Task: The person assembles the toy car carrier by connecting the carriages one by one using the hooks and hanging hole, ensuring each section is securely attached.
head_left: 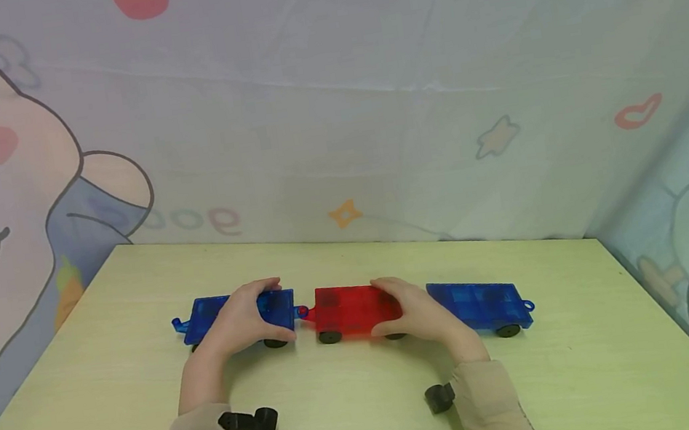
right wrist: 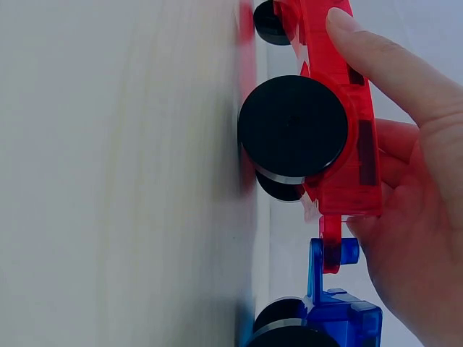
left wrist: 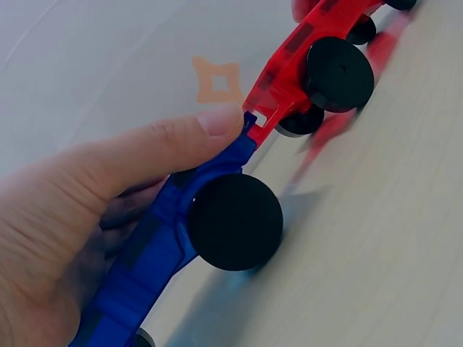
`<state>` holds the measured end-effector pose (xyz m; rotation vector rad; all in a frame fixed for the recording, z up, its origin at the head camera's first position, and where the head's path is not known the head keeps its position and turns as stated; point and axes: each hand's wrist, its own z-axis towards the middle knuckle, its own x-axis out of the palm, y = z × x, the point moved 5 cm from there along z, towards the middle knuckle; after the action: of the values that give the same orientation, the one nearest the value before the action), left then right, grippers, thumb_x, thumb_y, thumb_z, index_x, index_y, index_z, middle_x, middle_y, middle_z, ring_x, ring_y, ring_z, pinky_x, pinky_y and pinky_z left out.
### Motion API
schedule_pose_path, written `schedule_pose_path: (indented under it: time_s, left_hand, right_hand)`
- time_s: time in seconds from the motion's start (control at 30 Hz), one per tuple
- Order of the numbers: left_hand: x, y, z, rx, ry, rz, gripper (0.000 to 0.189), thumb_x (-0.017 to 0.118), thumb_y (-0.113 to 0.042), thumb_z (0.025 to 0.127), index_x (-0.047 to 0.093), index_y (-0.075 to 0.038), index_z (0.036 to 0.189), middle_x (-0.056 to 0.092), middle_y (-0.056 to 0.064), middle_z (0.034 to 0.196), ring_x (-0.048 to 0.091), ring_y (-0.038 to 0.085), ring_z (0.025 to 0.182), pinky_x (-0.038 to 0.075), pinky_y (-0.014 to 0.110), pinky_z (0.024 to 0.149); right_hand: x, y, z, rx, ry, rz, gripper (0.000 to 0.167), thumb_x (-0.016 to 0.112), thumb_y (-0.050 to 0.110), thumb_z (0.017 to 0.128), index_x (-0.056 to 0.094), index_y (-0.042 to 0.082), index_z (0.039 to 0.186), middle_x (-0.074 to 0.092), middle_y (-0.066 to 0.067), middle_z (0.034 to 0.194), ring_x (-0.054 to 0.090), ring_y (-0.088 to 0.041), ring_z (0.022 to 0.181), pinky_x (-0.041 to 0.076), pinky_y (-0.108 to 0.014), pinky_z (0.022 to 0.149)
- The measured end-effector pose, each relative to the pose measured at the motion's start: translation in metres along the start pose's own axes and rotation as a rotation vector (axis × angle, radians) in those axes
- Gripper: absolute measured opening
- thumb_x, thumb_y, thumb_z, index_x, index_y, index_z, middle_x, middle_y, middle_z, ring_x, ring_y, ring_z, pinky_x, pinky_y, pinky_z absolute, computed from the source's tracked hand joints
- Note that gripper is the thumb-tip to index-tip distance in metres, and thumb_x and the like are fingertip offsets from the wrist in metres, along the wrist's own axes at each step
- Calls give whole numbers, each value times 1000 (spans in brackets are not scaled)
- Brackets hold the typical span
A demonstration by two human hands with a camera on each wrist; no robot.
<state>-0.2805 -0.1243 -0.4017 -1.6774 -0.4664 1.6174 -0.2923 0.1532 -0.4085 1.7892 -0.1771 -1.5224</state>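
Note:
Three translucent toy train cars with black wheels stand in a row. My left hand (head_left: 242,323) grips the left blue train car (head_left: 278,308) from above, thumb on the near side and fingers on the far side. My right hand (head_left: 420,311) holds the red train car (head_left: 350,310) at its right end in the same way. Between these two cars the hitch ends meet; whether they are hooked cannot be told. In the right wrist view, the red car's tab (right wrist: 330,242) meets the hook (right wrist: 315,267) of the right blue train car (head_left: 479,302).
The cars are on a pale wooden table (head_left: 345,406). Behind it hangs a printed cloth (head_left: 372,130) with a cartoon animal at the left. Each sleeve carries a small black wrist camera (head_left: 253,424).

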Motion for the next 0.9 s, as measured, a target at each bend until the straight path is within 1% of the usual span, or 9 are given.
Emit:
schedule_pose_path:
  time_s: [0.23, 0.33, 0.47, 0.9]
  left_hand:
    - [1, 1, 1, -14, 9, -1, 95, 89, -27, 70, 40, -1, 147, 49, 18, 146, 41, 41, 137, 35, 61, 110]
    - [2, 2, 2, -15, 8, 2, 95, 89, -27, 70, 40, -1, 147, 50, 18, 146, 41, 40, 137, 35, 60, 110]
    - [2, 3, 2, -14, 8, 7, 95, 89, -28, 70, 40, -1, 147, 50, 17, 146, 42, 40, 137, 36, 60, 110]
    - [1, 2, 1, -4, 7, 25, 94, 90, -28, 69, 42, -2, 146, 50, 17, 146, 41, 41, 137, 35, 60, 110]
  right_hand:
    - [1, -1, 1, -13, -7, -19, 83, 80, 31, 80, 41, 4, 148, 42, -13, 152, 37, -33, 143, 32, -49, 116]
    - [0, -1, 0, -8, -4, -17, 83, 80, 32, 80, 41, 5, 148, 42, -12, 153, 36, -32, 143, 32, -49, 117]
    - [0, 1, -1, 2, 5, -2, 82, 80, 33, 81, 41, 6, 149, 41, -11, 154, 35, -31, 144, 30, -49, 117]
    - [0, 1, 0, 8, 8, -13, 83, 80, 34, 81, 40, 8, 149, 40, -10, 154, 33, -30, 145, 29, -48, 118]
